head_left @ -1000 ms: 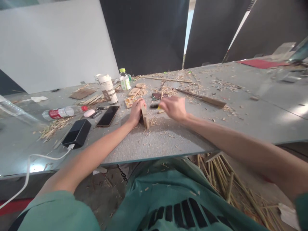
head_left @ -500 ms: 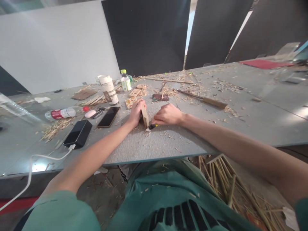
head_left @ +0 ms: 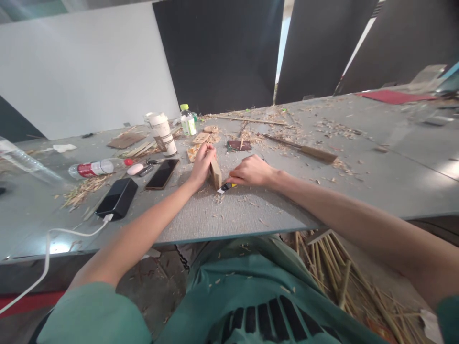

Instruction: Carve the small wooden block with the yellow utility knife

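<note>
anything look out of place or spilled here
Yes: the red-capped bottle lies on its side left of the phone, while the green-capped bottle stands upright. Shavings litter the table, and some lie on the shirt.

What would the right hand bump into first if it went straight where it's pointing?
Probably the wooden piece held by the left hand: the right hand points its knife that way, though depth is hard to judge.
</note>
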A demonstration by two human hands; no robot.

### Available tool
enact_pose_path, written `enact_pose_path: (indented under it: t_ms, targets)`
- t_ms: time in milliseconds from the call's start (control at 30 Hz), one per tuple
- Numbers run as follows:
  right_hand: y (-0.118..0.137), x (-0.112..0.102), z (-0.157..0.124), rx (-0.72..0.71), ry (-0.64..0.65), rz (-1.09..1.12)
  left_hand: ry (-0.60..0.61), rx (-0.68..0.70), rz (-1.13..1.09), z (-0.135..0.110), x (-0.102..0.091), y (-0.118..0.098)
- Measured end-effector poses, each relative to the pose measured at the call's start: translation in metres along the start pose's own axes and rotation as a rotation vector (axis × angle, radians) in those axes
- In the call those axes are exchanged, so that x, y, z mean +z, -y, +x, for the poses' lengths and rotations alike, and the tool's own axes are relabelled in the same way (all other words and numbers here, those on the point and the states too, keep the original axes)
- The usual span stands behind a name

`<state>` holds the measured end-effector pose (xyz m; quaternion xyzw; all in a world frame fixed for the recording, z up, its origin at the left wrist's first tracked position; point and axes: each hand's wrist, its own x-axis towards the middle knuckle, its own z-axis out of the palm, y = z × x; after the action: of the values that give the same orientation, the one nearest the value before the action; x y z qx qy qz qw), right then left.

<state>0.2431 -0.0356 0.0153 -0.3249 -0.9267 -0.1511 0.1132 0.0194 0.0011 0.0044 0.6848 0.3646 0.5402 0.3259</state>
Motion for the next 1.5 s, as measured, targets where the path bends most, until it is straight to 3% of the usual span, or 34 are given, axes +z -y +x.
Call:
enact_pose_path:
  t_ms: [233,467,667,867,1500]
  targets:
    - [0.000,-0.002,0.000,0.020,-0.005,0.000,0.055,0.059,0.158,0.009,-0.015,-0.019]
    - [0.001,-0.002,0.000,0.028,0.008,0.000,0.089,0.082,0.171,0.010,-0.020,-0.031]
    - [0.001,-0.001,0.000,0.037,0.025,-0.010,0.072,-0.010,0.030,0.010,-0.015,-0.014]
    - [0.000,0.000,0.000,0.027,0.017,-0.010,0.190,-0.128,-0.104,0.006,-0.012,0.004]
    - [-0.006,0.000,-0.006,-0.079,-0.332,-0.148,0.157,-0.082,-0.045,0.012,-0.014,0.016]
